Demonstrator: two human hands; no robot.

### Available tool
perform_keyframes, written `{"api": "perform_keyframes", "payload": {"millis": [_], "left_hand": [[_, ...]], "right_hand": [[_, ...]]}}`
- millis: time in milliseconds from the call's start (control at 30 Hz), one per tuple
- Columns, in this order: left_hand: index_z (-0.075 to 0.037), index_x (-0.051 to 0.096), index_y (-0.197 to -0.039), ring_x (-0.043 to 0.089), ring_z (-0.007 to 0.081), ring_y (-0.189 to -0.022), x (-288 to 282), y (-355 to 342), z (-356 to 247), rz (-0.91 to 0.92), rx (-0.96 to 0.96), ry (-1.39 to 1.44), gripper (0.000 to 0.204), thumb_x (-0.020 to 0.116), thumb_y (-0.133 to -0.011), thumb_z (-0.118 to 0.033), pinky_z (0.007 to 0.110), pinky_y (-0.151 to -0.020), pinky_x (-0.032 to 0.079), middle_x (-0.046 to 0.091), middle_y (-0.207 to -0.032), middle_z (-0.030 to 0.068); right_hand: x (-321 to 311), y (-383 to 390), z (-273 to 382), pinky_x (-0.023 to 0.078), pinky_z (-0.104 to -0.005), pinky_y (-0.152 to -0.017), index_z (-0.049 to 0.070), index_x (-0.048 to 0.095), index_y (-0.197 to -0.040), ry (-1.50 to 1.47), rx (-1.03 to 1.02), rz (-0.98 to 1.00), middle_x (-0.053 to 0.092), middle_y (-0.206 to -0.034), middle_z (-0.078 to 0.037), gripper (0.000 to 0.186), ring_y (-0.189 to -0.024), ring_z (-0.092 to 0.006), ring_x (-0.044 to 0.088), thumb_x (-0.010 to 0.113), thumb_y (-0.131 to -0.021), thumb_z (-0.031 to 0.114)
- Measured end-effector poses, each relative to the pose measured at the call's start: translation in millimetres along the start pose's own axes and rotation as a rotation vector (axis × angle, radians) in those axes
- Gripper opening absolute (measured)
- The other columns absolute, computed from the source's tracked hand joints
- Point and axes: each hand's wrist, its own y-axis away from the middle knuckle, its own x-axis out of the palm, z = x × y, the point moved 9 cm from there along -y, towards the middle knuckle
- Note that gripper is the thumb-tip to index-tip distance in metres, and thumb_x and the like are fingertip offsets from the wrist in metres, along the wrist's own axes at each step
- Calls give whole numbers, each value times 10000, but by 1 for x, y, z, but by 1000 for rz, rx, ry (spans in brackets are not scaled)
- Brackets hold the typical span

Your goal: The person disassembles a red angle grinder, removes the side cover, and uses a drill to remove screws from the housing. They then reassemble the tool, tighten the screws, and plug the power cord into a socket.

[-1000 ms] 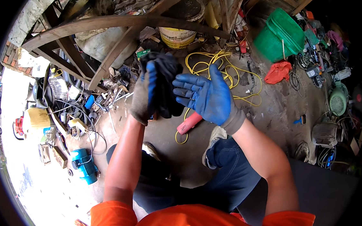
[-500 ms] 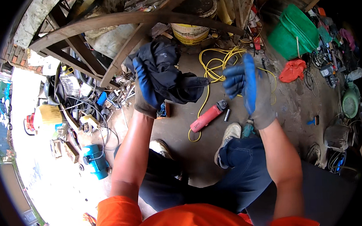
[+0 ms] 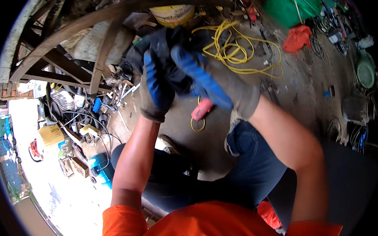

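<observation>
A bunched black cloth [image 3: 168, 46] hangs in front of me, with my left hand [image 3: 157, 92] gripping its left side. The glove on that hand is grey with blue-coated fingers. My right hand [image 3: 215, 84], gloved the same way, is against or just in front of the cloth's right side. Its fingers look stretched out, though motion blurs them and some are hidden. Below the hands, a red angle grinder [image 3: 202, 109] lies on the floor, partly covered by the right hand.
A yellow cable [image 3: 237, 57] lies coiled beyond my right hand. Wooden beams [image 3: 104, 54] slant across the far left, above scrap and wires. A blue motor [image 3: 101, 167] stands at the left. At the far right are a green bin [image 3: 292, 5] and an orange-red cloth [image 3: 297, 39].
My right hand has swung left from apart to the black cloth. The left hand keeps its hold. The view has shifted, so the floor things sit higher.
</observation>
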Motion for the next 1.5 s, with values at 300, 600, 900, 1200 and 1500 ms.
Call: {"api": "perform_keyframes", "payload": {"millis": [300, 600, 900, 1200, 1500], "left_hand": [[-48, 420, -1421, 573, 235, -1180, 108, -36, 62, 496, 547, -1195, 438, 470, -985, -49, 328, -1028, 439, 577, -1305, 112], [-23, 335, -1450, 505, 402, -1219, -118, 33, 243, -204, -480, -1800, 1056, 823, -660, -526, 473, -1018, 414, 479, -1359, 246], [-51, 469, -1259, 605, 408, -1069, -190, 7, 291, 21, -605, -1839, 841, 810, -651, -521, 433, -868, 490, 644, -1133, 204], [-27, 507, -1249, 587, 402, -1139, -187, -8, 287, 117, -679, -1617, 787, 801, -674, -476, 415, -918, 473, 633, -1179, 230], [-5, 500, -1257, 576, 393, -1159, -202, -19, 289, 258, -727, -1569, 811, 820, -659, -449, 406, -941, 464, 618, -1204, 236]], "right_hand": [[-156, -2, 24, 559, -274, -810, 42, 653, -1169, -149, -218, -235, 707, -1044, -57, 386, -920, -143, 683, 675, -914, 332], [-324, 86, -187, 413, -362, -1067, 45, 436, -1414, -545, -261, -529, 528, -1368, -94, 447, -1230, -231, 533, 415, -1035, 280], [-338, 47, -248, 512, -353, -846, -17, 637, -1159, 415, -205, -867, 692, -1065, -190, 339, -1011, -257, 668, 626, -908, 211], [-280, -41, -268, 478, -487, -923, 19, 390, -1375, 1036, 91, -706, 460, -1280, -311, 871, -1125, -472, 535, 791, -733, 450], [-297, -92, -247, 483, -462, -929, 41, 554, -1181, 1269, 183, -396, 581, -1194, -219, 508, -1121, -401, 568, 685, -838, 392]]}}
